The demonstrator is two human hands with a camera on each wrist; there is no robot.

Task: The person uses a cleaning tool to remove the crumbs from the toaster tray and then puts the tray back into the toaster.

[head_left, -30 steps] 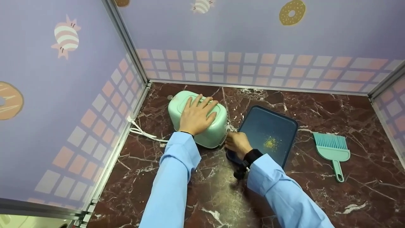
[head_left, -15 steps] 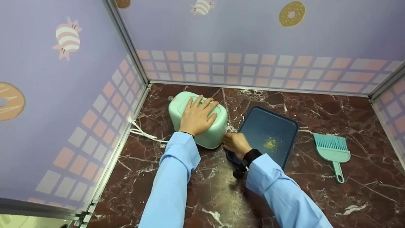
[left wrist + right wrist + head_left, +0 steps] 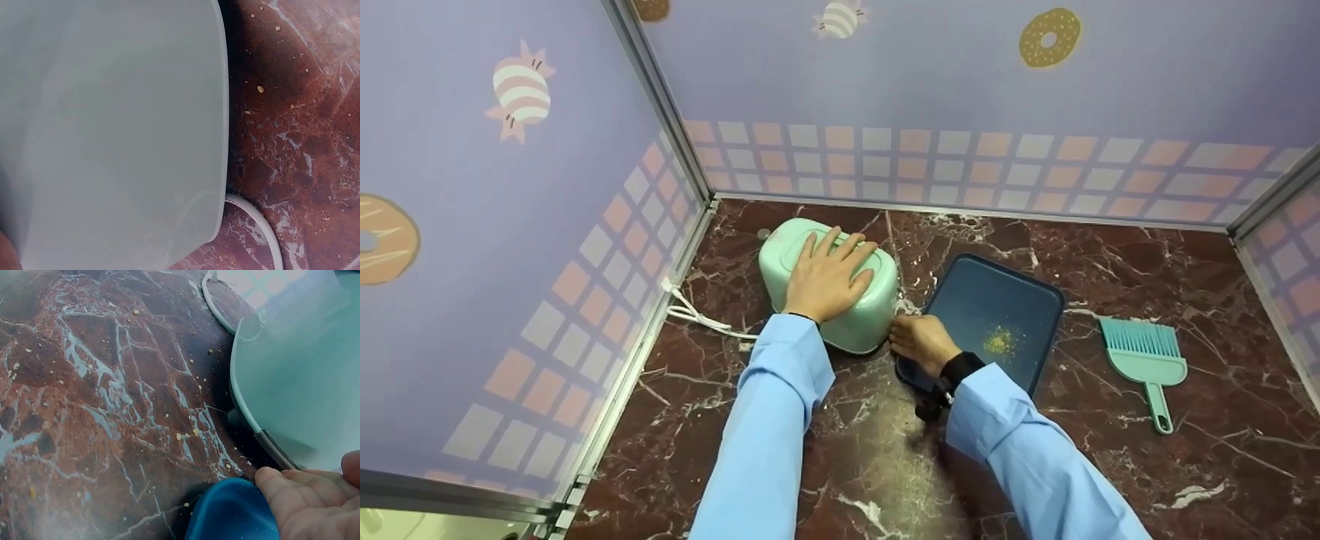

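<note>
A mint-green toaster lies tipped over on the dark marbled counter, its white cord running left. Across its upward face my left hand rests with spread fingers. My right hand is at the toaster's right edge, over the blue tray's near-left corner. Its curled fingers and thumb pinch the edge of a thin slatted crumb tray, mostly hidden by the hand and toaster. In the right wrist view the fingers meet the toaster's rim beside a dark strip. Only the toaster's smooth side fills the left wrist view.
Yellow crumbs sit in a small heap on the blue tray. A turquoise brush with a dustpan-like body lies at the right. Loose crumbs dot the counter. The white cord reaches the left wall; patterned walls enclose the counter.
The dark slatted edge seen by the right hand a second ago no longer shows, and that hand has shifted slightly left against the toaster. The left hand stays in place.
</note>
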